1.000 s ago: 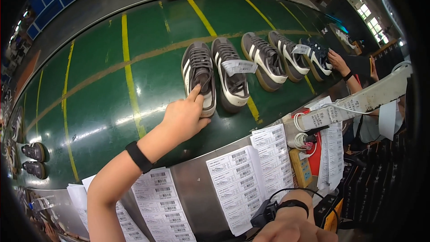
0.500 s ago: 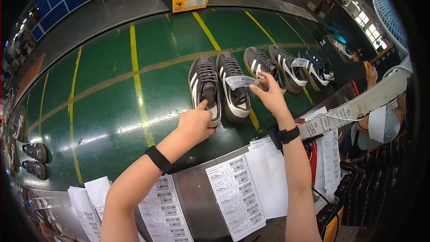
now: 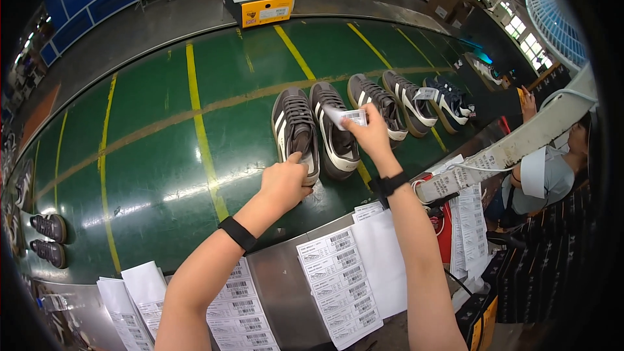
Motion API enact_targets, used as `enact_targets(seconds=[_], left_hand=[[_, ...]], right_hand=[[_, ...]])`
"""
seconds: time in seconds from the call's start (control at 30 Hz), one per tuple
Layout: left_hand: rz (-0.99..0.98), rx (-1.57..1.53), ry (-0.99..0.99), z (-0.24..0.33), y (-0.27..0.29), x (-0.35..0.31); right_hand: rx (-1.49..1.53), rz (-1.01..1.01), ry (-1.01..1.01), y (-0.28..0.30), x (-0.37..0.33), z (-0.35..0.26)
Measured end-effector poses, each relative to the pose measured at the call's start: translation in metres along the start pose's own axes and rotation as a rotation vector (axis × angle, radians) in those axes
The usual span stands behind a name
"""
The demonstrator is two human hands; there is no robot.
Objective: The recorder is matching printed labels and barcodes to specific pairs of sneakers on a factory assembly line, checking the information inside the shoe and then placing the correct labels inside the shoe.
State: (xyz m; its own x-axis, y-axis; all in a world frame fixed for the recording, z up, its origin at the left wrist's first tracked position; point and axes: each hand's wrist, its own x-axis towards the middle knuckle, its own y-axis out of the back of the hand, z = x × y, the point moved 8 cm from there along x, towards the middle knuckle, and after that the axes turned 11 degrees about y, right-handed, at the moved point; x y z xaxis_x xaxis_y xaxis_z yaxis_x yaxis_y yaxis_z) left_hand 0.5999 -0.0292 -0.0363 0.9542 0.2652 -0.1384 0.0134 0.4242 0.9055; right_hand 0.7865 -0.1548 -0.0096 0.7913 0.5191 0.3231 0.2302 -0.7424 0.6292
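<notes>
At frame centre, the left hand [image 3: 284, 184] presses closed on the grey sneaker [image 3: 295, 131]'s stiff heel while the right hand [image 3: 370, 133] pinches a light, flimsy paper tag [image 3: 348, 117] by its edge.

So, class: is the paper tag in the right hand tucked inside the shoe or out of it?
Out. The right hand pinches the white tag above the right shoe of the pair, clear of its opening.

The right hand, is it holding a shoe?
No, the right hand pinches a small white tag above the shoes.
</notes>
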Motion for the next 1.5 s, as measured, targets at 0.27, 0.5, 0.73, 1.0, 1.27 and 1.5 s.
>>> enact_targets(seconds=[0.27,0.5,0.73,1.0,1.27,1.5], left_hand=[[0.323,0.210,-0.060,0.046,0.025,-0.068],[-0.233,0.243,-0.259,0.059,-0.037,-0.163],[-0.219,0.274,-0.256,0.060,-0.049,-0.171],[-0.251,0.271,-0.215,0.058,-0.047,-0.169],[0.017,0.471,-0.233,0.042,-0.021,-0.194],[-0.408,0.115,-0.340,0.044,0.059,-0.330]], right_hand=[[-0.294,-0.107,0.203,0.081,-0.064,-0.096],[-0.583,-0.466,-0.252,0.146,-0.294,-0.086],[-0.547,-0.252,-0.567,0.139,-0.403,-0.040],[-0.379,0.242,-0.151,0.145,-0.398,-0.079],[-0.141,-0.646,0.544,0.029,-0.405,-0.183],[-0.014,-0.611,0.633,0.032,-0.371,-0.189]])
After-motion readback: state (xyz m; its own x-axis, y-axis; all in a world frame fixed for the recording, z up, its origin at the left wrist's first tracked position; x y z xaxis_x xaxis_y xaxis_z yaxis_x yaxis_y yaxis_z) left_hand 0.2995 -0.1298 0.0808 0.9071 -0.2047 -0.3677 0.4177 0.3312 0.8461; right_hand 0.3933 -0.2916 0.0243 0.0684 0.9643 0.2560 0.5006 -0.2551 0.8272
